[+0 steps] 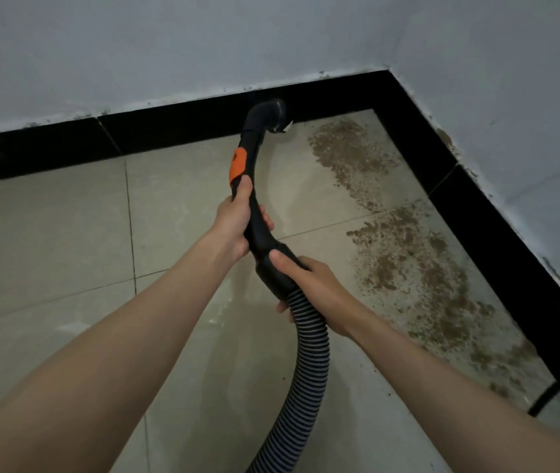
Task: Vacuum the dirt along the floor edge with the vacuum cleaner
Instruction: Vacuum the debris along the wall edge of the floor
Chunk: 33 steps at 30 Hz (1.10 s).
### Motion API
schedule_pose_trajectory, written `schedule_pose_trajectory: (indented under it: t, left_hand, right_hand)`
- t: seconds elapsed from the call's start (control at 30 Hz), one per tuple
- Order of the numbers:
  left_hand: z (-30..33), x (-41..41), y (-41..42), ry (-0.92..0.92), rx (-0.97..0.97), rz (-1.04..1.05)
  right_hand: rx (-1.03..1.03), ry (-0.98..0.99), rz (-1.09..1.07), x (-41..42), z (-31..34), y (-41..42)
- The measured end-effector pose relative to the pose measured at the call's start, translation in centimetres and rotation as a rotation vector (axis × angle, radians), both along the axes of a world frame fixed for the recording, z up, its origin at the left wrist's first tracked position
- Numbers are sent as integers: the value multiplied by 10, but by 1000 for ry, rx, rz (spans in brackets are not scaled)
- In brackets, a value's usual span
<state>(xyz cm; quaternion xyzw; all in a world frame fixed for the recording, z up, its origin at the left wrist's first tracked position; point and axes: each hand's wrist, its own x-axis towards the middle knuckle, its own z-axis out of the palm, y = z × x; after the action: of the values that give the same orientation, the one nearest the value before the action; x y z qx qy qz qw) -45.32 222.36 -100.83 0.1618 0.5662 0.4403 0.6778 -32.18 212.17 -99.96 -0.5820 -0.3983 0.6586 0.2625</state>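
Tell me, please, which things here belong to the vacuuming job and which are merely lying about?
Part of the job:
- black curved vacuum handle with orange button
- ribbed grey hose
- brown dirt along the floor edge
- left hand, right hand, both gripping

Just there:
- black cable
- black skirting

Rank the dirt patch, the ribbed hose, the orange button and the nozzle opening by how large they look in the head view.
1. Dirt patch, spread along the right floor edge.
2. Ribbed hose, though it lies nearer the camera.
3 and 4. Nozzle opening and orange button look alike; no ranking.
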Motion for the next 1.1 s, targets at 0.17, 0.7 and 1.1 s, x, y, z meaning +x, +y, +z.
schedule_pose_trajectory:
  t: [0.17, 0.7, 1.1]
  left_hand:
    - [-18, 16, 2, 0, -64, 20]
    - [-21, 97, 59, 223, -34, 29]
    - [-16, 168, 98, 393, 26, -46]
  right_hand:
    - [36, -105, -58, 4, -20, 6]
    - [-20, -49, -127, 85, -27, 62]
    - [-62, 63, -287, 139, -28, 83]
